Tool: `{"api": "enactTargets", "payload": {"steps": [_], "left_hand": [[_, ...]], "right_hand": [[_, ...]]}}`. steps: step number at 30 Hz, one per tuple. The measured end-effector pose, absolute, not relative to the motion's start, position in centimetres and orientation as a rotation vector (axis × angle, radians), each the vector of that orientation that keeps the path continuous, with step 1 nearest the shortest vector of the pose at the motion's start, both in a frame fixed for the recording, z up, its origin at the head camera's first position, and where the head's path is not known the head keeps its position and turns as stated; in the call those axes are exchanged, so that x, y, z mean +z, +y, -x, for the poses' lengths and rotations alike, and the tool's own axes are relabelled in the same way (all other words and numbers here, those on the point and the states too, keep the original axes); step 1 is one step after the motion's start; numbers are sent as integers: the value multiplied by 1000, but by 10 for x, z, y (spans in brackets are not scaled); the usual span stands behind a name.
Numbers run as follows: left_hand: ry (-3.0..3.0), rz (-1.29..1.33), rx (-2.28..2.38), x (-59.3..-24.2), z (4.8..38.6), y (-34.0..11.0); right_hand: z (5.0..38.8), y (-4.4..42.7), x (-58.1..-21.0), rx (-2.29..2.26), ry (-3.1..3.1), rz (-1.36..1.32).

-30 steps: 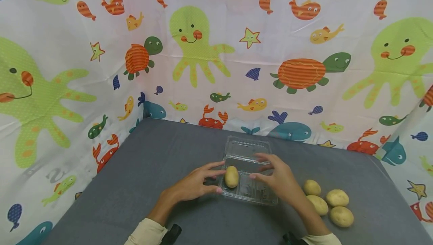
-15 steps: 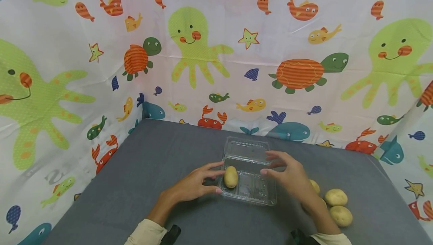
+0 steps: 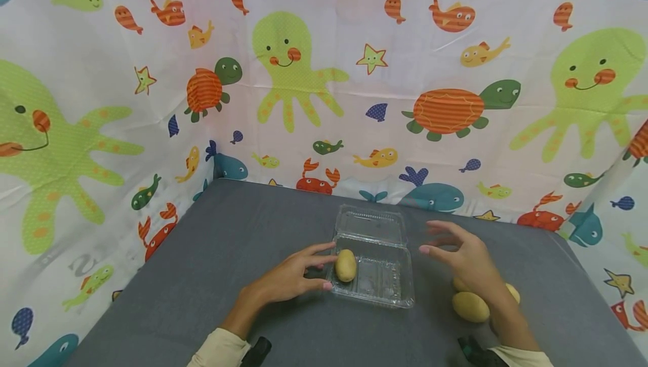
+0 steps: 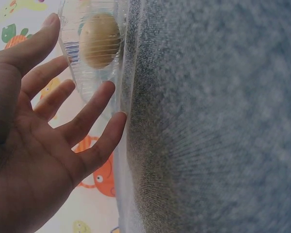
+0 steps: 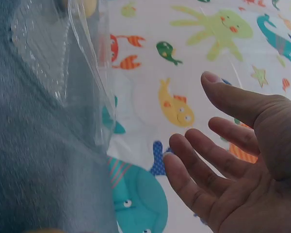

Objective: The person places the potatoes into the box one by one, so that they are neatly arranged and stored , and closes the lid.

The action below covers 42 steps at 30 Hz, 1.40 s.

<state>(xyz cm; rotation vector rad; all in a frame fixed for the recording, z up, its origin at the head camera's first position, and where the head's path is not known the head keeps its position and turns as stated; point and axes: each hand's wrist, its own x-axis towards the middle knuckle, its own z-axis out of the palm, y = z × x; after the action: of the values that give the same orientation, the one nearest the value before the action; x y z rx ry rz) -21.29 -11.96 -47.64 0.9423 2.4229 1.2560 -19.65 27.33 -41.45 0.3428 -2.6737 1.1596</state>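
A clear plastic clamshell container [image 3: 385, 280] lies on the table with its lid [image 3: 372, 225] folded back toward the wall. One yellow potato [image 3: 346, 266] sits at the left end of its base, seen through the plastic wall in the left wrist view [image 4: 100, 41]. My left hand [image 3: 291, 277] is at the container's left side, fingers spread around that edge; firm contact cannot be made out. Nothing is in my right hand [image 3: 466, 254], which hovers right of the container with relaxed fingers. Below its wrist lie loose potatoes [image 3: 471, 307], partly hidden by the forearm.
A grey cloth covers the table [image 3: 243, 215]. Behind and at both sides hangs a white curtain [image 3: 329, 130] printed with sea animals. The raised lid stands between the container base and the back curtain.
My right hand has moved right, away from above the container and toward the loose potatoes, covering more of them. The left hand, the container and the potato inside have stayed put.
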Motion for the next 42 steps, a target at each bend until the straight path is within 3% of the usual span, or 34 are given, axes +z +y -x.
{"api": "enactTargets", "payload": {"steps": [19, 42], "left_hand": [[2416, -928, 1262, -476, 213, -120], [2422, -943, 1256, -477, 214, -120]], "right_hand": [[197, 320, -409, 1178, -2771, -267], [205, 348, -432, 1258, -2937, -174]]}}
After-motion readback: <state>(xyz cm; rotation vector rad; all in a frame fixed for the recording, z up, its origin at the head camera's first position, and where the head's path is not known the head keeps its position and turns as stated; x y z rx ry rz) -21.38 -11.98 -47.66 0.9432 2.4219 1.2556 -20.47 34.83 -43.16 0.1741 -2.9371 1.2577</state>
